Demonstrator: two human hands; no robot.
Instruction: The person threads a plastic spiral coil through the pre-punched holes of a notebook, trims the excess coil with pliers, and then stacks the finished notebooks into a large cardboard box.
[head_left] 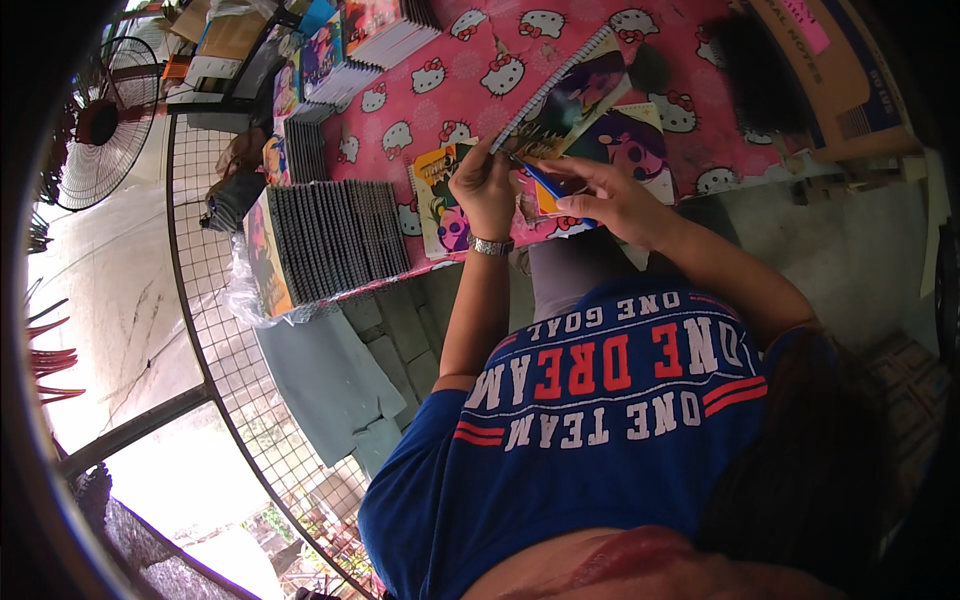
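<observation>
I've got left hand (484, 195) fingers pinching the lower coil end of a spiral notebook (587, 85), right hand (615, 198) fingers closed round a blue-handled tool (545, 180); its tip is at that coil, but I can't tell contact, fingers mask it. Notebook slants up-right from the fingers, glossy, above flat notebooks (645, 145); bare pink tablecloth (412, 118) gives room up-left, near edge just below left wrist. Ridged notebook stack (335, 240) left of the fingers, cardboard box (835, 75) far right, cut off, dark mass (762, 80) beside it unreadable.
</observation>
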